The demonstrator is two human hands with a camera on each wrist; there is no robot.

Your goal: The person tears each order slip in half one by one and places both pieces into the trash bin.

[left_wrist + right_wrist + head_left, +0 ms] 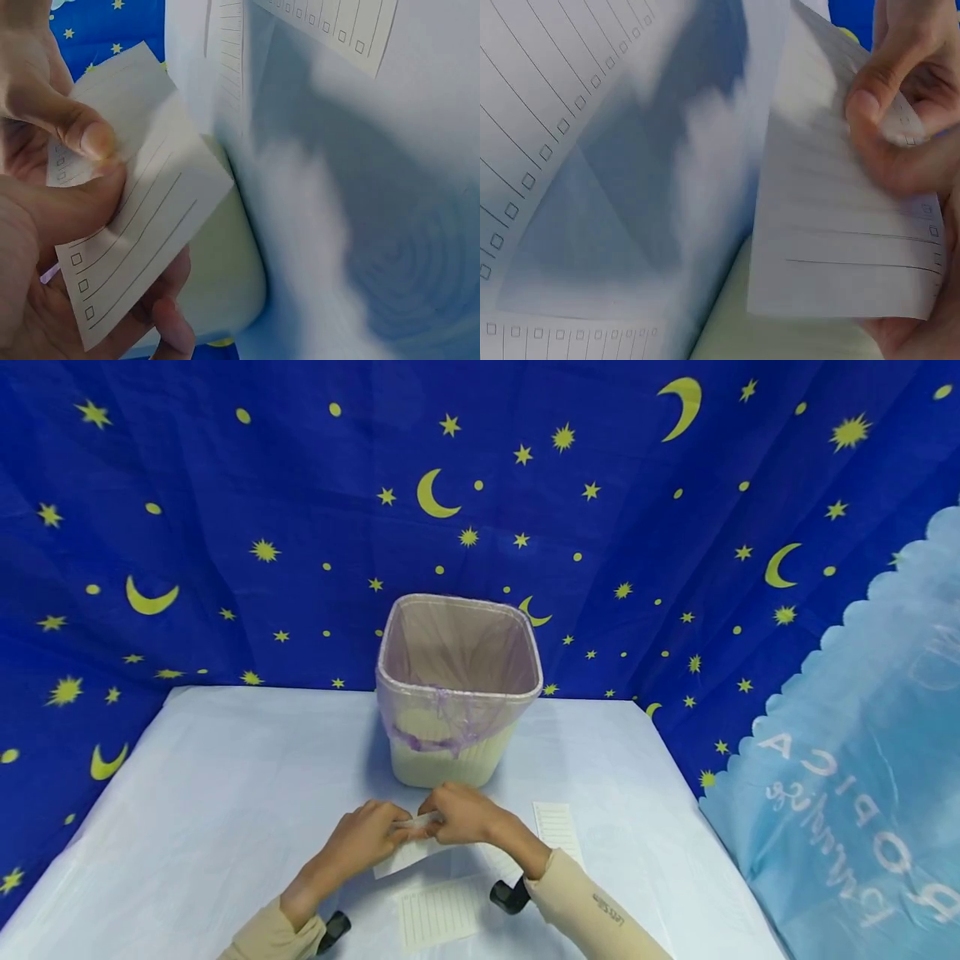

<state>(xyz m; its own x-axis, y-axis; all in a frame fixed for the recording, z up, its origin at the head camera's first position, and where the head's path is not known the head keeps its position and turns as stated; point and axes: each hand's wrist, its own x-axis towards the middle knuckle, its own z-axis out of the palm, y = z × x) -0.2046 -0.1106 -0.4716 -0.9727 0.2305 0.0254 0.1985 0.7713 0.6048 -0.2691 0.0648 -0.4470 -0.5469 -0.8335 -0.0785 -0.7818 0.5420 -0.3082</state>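
We hold the ruled sheet [169,142] just above the surface [247,785], on the near side of the bin [450,764], with the thumbs and fingers of our left hand [365,837] and right hand [468,817] both pinching it close together. The step in hand looks like folding or tearing it, though we cannot tell which; the next move seems to call for keeping both pinches firm while working the paper, clear of the loose sheet [442,912] lying nearer us.

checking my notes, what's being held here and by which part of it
A lined paper sheet, held along its checkbox edge in the grip of the left hand and right hand.
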